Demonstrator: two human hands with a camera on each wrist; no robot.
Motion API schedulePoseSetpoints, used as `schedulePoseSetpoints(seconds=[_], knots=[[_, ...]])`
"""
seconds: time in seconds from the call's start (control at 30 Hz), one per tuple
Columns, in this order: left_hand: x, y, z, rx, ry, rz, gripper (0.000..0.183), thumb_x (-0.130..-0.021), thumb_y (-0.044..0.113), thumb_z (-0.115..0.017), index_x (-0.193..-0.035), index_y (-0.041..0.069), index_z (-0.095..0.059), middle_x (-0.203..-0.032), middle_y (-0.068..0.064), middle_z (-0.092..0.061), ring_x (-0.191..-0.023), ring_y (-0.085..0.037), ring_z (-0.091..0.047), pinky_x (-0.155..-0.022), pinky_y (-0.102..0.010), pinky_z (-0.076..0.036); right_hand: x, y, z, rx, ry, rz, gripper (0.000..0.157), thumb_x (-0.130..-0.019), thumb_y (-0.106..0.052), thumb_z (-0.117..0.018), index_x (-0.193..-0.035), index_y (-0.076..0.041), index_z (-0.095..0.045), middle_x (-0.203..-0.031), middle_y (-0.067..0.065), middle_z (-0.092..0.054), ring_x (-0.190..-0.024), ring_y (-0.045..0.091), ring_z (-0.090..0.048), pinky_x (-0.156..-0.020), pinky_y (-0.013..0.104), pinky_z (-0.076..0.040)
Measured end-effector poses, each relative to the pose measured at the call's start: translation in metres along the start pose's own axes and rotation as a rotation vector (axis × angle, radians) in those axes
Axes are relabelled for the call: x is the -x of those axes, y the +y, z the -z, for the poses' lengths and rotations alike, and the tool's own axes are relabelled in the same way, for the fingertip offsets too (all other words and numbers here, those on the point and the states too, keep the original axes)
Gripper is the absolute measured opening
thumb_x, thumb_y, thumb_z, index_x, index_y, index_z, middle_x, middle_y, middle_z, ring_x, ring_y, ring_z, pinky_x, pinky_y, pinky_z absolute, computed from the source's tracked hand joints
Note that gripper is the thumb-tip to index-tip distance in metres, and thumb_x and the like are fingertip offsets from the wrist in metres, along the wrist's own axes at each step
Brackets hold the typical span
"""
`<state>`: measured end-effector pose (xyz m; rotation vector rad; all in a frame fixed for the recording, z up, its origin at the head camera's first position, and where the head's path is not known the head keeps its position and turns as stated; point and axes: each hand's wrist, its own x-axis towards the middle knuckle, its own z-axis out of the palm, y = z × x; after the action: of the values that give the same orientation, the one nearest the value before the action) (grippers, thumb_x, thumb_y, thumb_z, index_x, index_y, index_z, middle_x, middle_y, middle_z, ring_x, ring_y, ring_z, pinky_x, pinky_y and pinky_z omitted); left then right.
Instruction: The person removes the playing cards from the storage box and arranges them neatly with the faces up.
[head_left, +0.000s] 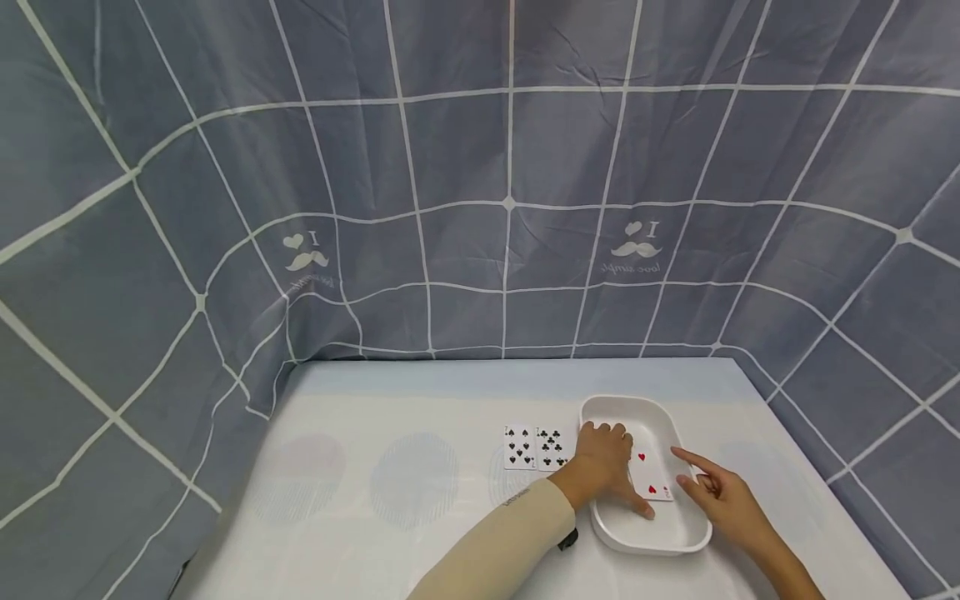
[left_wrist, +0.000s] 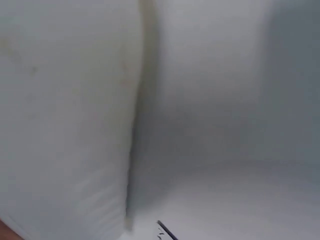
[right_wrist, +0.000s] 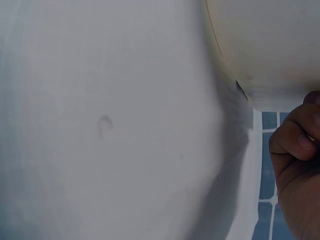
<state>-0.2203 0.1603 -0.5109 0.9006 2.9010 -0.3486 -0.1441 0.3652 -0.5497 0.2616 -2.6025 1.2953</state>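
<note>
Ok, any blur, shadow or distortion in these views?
Head view: the grid lines on the curtain bow; left wrist: soft and dim, white tray blurred; right wrist: hazy, shadow beside the tray, right hand dark.

We've got a grey-blue curtain (head_left: pixel 457 158) w/ white grid lines along far side, wrapping L and R. Creased approx. everywhere, lines bowing. Two white prints on its far part: left print (head_left: pixel 306 252) and right print (head_left: pixel 636 242), each heart + moustache w/ mirrored txt; L one partly in a fold. Below we see white tabletop (head_left: pixel 352 417), pale blue band at far edge, faint blue-grey circles: mid-left circle (head_left: pixel 412 481), far-left circle (head_left: pixel 302 477), right circle (head_left: pixel 768 483). Small dark item (head_left: pixel 180 575) near L, can't ID.
</note>
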Motion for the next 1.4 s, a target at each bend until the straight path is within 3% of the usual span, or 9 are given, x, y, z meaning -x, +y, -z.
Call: schedulePoseSetpoints(seconds=[0.37, 0.6, 1.03, 1.2, 1.4], knots=[[-0.003, 0.003, -0.006, -0.058, 0.031, -0.031, 0.086, -0.067, 0.099, -0.053, -0.131, 0.042, -0.056, -0.121, 0.019, -0.053, -0.114, -0.002, -0.053, -0.094, -0.026, -0.045, 0.000, -0.001, 0.000, -0.010, 0.009, 0.021, 0.040, -0.096, -0.004, -0.070, -0.135, 0.001, -0.064, -0.057, -0.012, -0.036, -0.050, -0.006, -0.029, -0.040, 0.021, -0.030], [-0.003, 0.000, -0.008, -0.024, 0.054, -0.057, 0.084, -0.067, 0.097, -0.058, -0.130, 0.041, -0.058, -0.121, 0.018, -0.055, -0.115, -0.003, -0.054, -0.094, -0.026, -0.045, -0.001, -0.001, -0.001, -0.027, 0.016, 0.022, 0.040, -0.094, -0.003, -0.072, -0.134, 0.002, -0.064, -0.054, -0.002, -0.039, -0.049, -0.006, -0.030, -0.039, 0.021, -0.030], [-0.003, -0.006, -0.007, 0.039, 0.117, -0.106, 0.083, -0.072, 0.093, -0.058, -0.128, 0.031, -0.062, -0.121, 0.015, -0.058, -0.111, -0.003, -0.056, -0.091, -0.023, -0.048, -0.001, -0.001, 0.002, -0.004, -0.011, -0.030, 0.041, -0.097, -0.007, -0.070, -0.137, -0.001, -0.063, -0.059, -0.014, -0.035, -0.050, -0.005, -0.030, -0.040, 0.024, -0.032], [0.001, -0.017, -0.004, 0.159, 0.199, -0.140, 0.087, -0.075, 0.086, -0.063, -0.139, 0.027, -0.059, -0.128, 0.013, -0.058, -0.115, -0.003, -0.056, -0.092, -0.020, -0.052, 0.000, -0.002, 0.002, -0.006, 0.004, -0.018, 0.041, -0.096, -0.007, -0.071, -0.136, -0.001, -0.063, -0.059, -0.013, -0.034, -0.051, -0.005, -0.029, -0.041, 0.024, -0.030], [0.020, -0.053, -0.003, 0.486, 0.336, -0.133, 0.089, -0.076, 0.073, -0.076, -0.146, 0.023, -0.055, -0.134, 0.008, -0.058, -0.121, -0.006, -0.058, -0.094, -0.024, -0.055, 0.002, -0.004, 0.000, -0.006, 0.018, -0.059, 0.041, -0.096, -0.008, -0.071, -0.136, 0.000, -0.063, -0.058, -0.010, -0.037, -0.049, -0.004, -0.031, -0.040, 0.025, -0.031]])
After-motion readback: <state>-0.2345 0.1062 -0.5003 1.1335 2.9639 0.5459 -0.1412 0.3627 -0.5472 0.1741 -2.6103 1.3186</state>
